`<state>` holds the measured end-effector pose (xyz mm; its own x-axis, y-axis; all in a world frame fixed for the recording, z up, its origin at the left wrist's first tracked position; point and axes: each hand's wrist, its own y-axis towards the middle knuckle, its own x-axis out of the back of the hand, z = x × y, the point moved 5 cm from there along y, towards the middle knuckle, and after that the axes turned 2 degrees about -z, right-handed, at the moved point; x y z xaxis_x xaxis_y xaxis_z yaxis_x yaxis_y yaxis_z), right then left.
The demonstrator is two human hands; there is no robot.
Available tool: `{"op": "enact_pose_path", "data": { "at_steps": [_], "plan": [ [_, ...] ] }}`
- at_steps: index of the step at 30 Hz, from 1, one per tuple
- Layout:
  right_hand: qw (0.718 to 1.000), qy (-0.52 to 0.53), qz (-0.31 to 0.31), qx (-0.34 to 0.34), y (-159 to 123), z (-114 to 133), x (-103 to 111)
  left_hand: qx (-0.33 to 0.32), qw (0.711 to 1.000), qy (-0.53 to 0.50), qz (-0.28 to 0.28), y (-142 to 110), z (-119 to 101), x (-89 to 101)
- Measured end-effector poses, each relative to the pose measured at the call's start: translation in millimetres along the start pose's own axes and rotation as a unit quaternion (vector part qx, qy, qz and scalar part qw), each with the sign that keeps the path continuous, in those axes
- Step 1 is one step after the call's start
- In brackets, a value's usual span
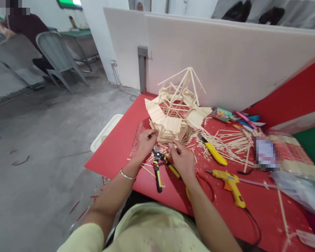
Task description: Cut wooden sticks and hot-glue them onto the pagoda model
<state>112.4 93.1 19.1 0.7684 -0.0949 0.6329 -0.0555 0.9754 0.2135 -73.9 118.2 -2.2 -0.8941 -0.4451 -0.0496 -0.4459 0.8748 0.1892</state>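
A model building of thin wooden sticks (172, 123), with an open pyramid-shaped roof frame, stands on the red table (115, 147). At its front left corner, the fingertips of my left hand (147, 140) are pinched together; whatever is between them is too small to make out. My right hand (183, 159) reaches to the front of the model, index finger stretched out and thumb apart from it. Yellow-and-black wire strippers (157, 171) lie with handles spread between my forearms. Beside my left hand is a clear reddish ruler (137, 139).
Right of my right hand lie a yellow utility knife (215, 153), a yellow glue gun (232, 185) with its cord, and many loose sticks (232, 143). Plastic bags (299, 192) cover the right side. A white partition (212, 63) stands behind. A person (28, 26) sits far left.
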Motion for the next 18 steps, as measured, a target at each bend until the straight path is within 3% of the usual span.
{"op": "enact_pose_path", "data": {
  "at_steps": [3, 6, 10, 14, 16, 18],
  "plan": [
    [0.997, -0.063, -0.007, 0.040, 4, 11, -7, 0.047, 0.997, -0.038, 0.053, -10, 3, -6.5],
    [0.987, -0.145, -0.035, 0.062, -10, -1, 8, 0.084, 0.989, -0.071, 0.096, -17, 0, -10.0],
    [0.966, -0.245, -0.089, -0.005, -48, -68, 81, 0.076, 0.987, -0.076, 0.118, -20, -9, -12.1],
    [0.926, -0.343, -0.066, -0.144, -90, -148, 162, 0.057, 0.990, -0.053, 0.122, -18, -8, -19.4],
    [0.920, -0.342, -0.009, -0.189, -103, -175, 176, 0.061, 0.990, -0.051, 0.116, -17, -4, -25.2],
    [0.920, -0.322, 0.023, -0.224, -110, -191, 177, 0.070, 0.990, -0.060, 0.103, -18, -1, -30.7]
  ]
}}
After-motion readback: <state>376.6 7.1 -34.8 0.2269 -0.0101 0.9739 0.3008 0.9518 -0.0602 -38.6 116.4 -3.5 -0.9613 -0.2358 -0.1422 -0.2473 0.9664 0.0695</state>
